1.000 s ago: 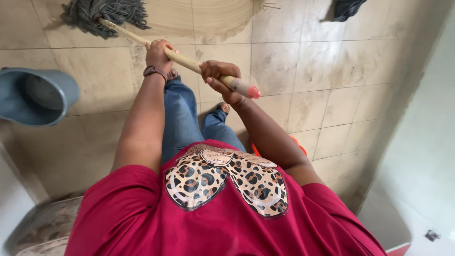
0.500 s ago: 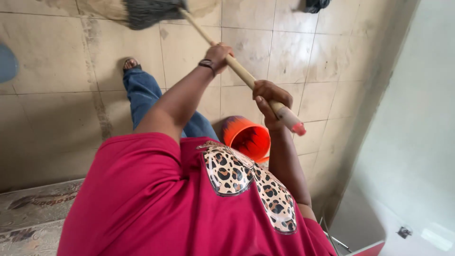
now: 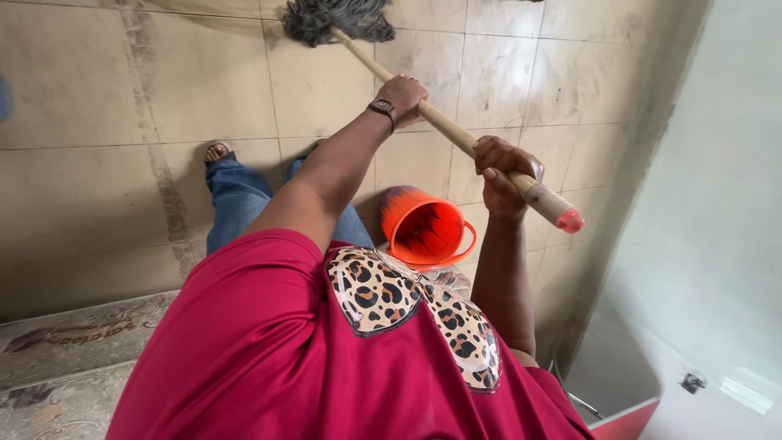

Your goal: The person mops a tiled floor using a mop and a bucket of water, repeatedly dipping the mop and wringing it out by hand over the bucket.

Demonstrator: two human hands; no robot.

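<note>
Both hands clamped round the wooden mop handle (image 3: pixel 444 126): left grip (image 3: pixel 403 96) lower down, right grip (image 3: pixel 503 175) near the red-capped top. Stiff, light pole; soggy grey mop head (image 3: pixel 334 20) on the tiled floor (image 3: pixel 73 106) probably drags heavy. Orange bucket (image 3: pixel 425 231) beside the legs

A pale wooden mop handle (image 3: pixel 456 134) ends in a red tip beyond the right grip and grey strings past the left. Below the grips: a bright orange plastic bucket (image 3: pixel 428 231), blue jeans (image 3: pixel 236 200), a magenta leopard-print shirt (image 3: pixel 269 358).
</note>
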